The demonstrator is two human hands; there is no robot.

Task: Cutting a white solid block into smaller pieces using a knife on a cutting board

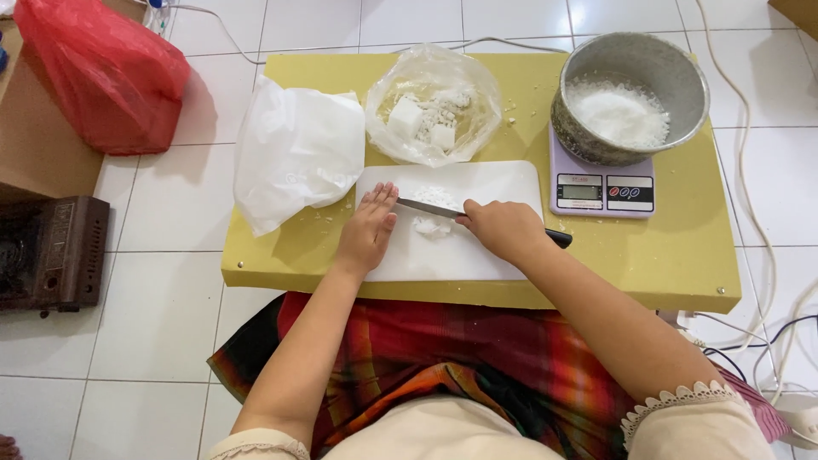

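Centrally, a knife [443, 209] is gripped in the closed right hand [504, 228], its black handle end showing just beyond the hand on the far side from the blade, and the blade is laid across a small heap of white chopped pieces [433, 213]. Just across the blade from that grip, the left hand [369, 228] is pressed flat and open on a white cutting board [477, 183], fingers straight, nothing held; its fingertips are just beside the blade tip. Beyond the grip, a clear plastic bag [434, 106] holding white blocks and crumbs is seen touching the board's far edge. Past the left hand, a white plastic bag [294, 152] is slumped just beside the board. Beyond the grip and outward of the right hand, a small digital scale [603, 189] is set next to the board, and a metal bowl [629, 60] of white flakes is carried on it. All of this is borne by a low yellow table [682, 247], dusted with white crumbs near the bags. White floor tiles [162, 281] are seen around it, with white cables [750, 221] trailing outward of the scale, a dark brown box-like appliance [53, 253] well apart past the left hand, and a red plastic bag [98, 72] farther off.
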